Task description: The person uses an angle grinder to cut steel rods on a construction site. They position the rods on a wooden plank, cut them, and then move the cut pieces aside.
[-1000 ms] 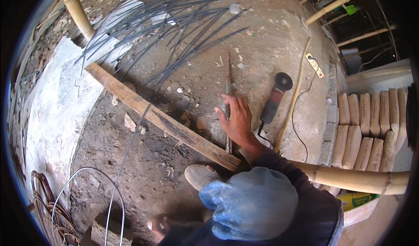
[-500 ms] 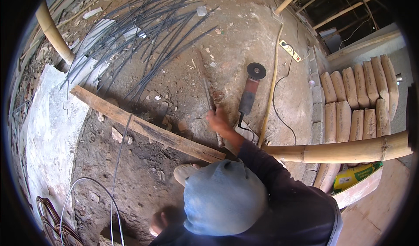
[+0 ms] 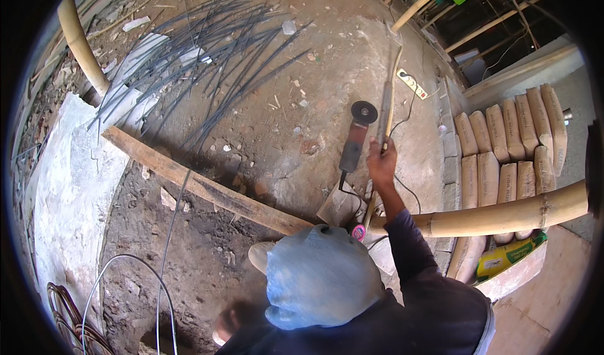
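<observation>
My right hand [image 3: 381, 161] is closed around a long, thin grey bar [image 3: 385, 106], which points away from me beside the pale yellow pole on the floor. Just left of that hand lies an angle grinder [image 3: 356, 138] with a black disc, its cord running back toward me. What seems to be my left hand [image 3: 228, 325] shows low in the picture beside my dark clothing; its fingers are too shadowed and covered to read. A blue cap [image 3: 324, 279] hides the ground between my arms. A small pink round thing [image 3: 358, 231] shows near the cap's edge.
A wooden plank [image 3: 207, 185] lies across the dirt. Many dark steel rods [image 3: 220, 59] are spread beyond it. A power strip [image 3: 412, 84] sits far right, near stacked paper sacks [image 3: 491, 172]. A thick bamboo pole [image 3: 491, 216] crosses at right. A bent wire [image 3: 129, 257] arches at lower left.
My right hand has swung right with the bar, from the bare ground left of the grinder to its right side. The pink round thing has come into sight.
</observation>
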The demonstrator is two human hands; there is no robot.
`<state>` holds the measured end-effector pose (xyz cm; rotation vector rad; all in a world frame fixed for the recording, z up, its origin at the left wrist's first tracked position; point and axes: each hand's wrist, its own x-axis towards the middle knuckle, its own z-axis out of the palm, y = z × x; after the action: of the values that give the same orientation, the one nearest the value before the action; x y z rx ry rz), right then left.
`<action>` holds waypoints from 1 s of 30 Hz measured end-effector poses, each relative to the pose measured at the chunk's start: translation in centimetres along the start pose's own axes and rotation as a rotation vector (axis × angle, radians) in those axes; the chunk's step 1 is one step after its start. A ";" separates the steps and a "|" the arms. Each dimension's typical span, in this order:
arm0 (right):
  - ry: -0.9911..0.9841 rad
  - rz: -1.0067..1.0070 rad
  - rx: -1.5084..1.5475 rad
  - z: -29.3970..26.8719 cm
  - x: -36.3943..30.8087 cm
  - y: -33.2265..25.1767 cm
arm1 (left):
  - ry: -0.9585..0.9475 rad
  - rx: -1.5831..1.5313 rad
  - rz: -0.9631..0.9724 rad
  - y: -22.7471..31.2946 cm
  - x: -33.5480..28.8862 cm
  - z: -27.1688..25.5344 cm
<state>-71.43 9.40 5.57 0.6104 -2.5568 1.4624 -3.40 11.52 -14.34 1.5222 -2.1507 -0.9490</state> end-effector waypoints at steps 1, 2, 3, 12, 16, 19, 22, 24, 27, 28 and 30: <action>0.075 -0.038 -0.251 -0.9 2.2 1.4 | 0.002 0.004 -0.026 0.0 -0.2 0.1; 0.118 -0.107 -0.304 -1.7 3.8 3.0 | 0.000 0.004 -0.045 -0.2 -0.2 0.2; 0.170 -0.089 -0.385 -2.2 5.5 4.6 | -0.017 -0.013 -0.046 -0.5 -0.3 0.3; -0.151 0.324 -0.934 -2.7 5.9 14.0 | 0.018 0.008 0.007 -2.5 -0.7 0.8; -0.068 -0.032 -0.806 -2.0 3.9 9.8 | 0.100 -0.011 -0.102 1.9 -0.5 0.1; -0.150 -0.216 -0.471 -1.7 3.9 0.1 | 0.178 -0.015 -0.171 4.8 -0.5 -0.5; -0.340 -0.197 -0.111 -1.6 2.4 -14.0 | 0.219 -0.054 -0.233 5.7 -0.4 -0.5; -0.521 -0.247 0.071 -1.7 0.2 -23.9 | 0.217 -0.180 -0.280 5.4 -0.2 -0.4; -0.809 -0.513 0.004 -1.3 -4.7 -35.4 | 0.316 -0.093 -0.151 5.6 -0.2 -0.6; -0.962 -0.646 -0.083 -0.3 -6.2 -37.8 | 0.262 -0.123 -0.170 5.9 -0.2 -0.9; -1.316 -0.940 0.004 3.2 -9.8 -39.4 | 0.210 -0.127 -0.214 7.1 -0.1 -1.8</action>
<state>-46.18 -8.24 32.27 2.9437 -2.0297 0.7126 -7.20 12.45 -8.19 1.7290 -1.7769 -0.9266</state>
